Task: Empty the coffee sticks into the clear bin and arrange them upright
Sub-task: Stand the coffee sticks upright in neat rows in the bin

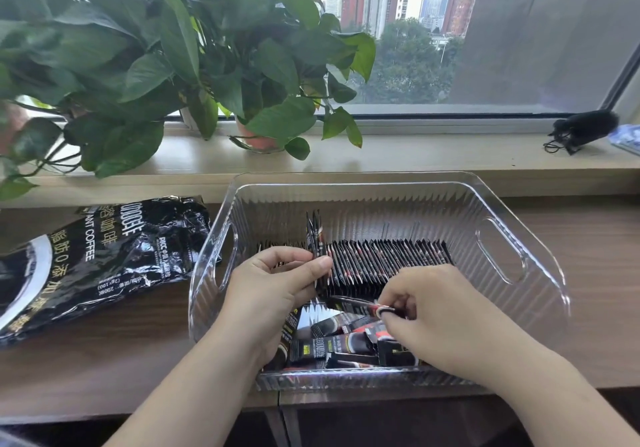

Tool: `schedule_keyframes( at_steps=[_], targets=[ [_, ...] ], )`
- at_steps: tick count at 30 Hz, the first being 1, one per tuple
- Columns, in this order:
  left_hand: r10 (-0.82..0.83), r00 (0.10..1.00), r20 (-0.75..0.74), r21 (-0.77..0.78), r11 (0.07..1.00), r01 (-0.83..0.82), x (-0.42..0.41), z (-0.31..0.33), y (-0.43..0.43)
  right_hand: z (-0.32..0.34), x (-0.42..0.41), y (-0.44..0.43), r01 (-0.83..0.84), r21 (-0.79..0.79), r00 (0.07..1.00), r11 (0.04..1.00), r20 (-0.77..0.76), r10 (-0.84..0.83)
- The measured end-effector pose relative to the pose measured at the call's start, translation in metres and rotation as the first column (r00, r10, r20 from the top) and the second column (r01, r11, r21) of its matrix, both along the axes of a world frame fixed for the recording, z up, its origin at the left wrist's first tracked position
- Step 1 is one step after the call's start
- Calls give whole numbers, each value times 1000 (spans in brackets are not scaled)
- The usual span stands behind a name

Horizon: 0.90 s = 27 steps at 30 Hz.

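Observation:
A clear ribbed bin (pixel 519 308) stands on the wooden desk. Inside it, a long row of black coffee sticks (pixel 388 259) stands upright across the middle. Several loose sticks (pixel 339 342) lie flat in the near part of the bin. My left hand (pixel 273 284) pinches a few upright sticks (pixel 314 235) at the left end of the row. My right hand (pixel 446 318) pinches one stick (pixel 353 304) that lies nearly level, pointing left. The flattened black coffee bag (pixel 104 259) lies left of the bin.
Leafy potted plants (pixel 166 52) crowd the window sill behind and left of the bin. A small black pouch (pixel 585 128) with a cord sits on the sill at far right. The desk's front edge (pixel 104 415) runs just below the bin.

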State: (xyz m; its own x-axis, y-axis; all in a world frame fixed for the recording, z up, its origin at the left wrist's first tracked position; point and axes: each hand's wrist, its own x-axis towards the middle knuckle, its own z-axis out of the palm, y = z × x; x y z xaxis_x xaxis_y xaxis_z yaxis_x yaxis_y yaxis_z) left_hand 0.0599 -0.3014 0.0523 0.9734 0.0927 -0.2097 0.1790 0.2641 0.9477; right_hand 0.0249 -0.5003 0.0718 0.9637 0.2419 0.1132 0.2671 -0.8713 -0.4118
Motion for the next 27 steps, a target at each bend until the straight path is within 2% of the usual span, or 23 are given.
schedule_keyframes(
  at_steps=[2, 4, 7, 10, 13, 17, 22, 27],
  targets=[
    [-14, 1000, -3, -26, 1000, 14, 0, 1, 0, 1, -1, -3, 59, 130, 988, 990, 135, -77],
    [-21, 1000, -1, -29, 999, 21, 0, 1, -1, 4, 0, -3, 118, 249, 937, 961, 293, -192],
    [-16, 1000, 4, -31, 999, 16, 1, 1, 0, 7, 5, 7, 138, 325, 852, 936, 443, -279],
    [-28, 1000, 6, -40, 999, 28, 1, 1, 0, 0, 14, 19, 51, 350, 833, 935, 502, -233],
    [-49, 999, 21, -59, 997, 50, 0, 2, 0, -14, 19, 34, -83, 256, 835, 963, 545, -73],
    [-79, 996, 29, -78, 994, 81, -2, 4, 1, -27, 21, 35, -174, 236, 879, 956, 475, 42],
    [-127, 992, 17, -53, 990, 127, -2, 5, -1, -29, 19, 28, -161, 421, 946, 893, 323, 18],
    [-143, 989, -22, 2, 990, 143, -5, 8, -3, -29, 18, 29, -119, 462, 970, 879, 244, 3]
  ],
)
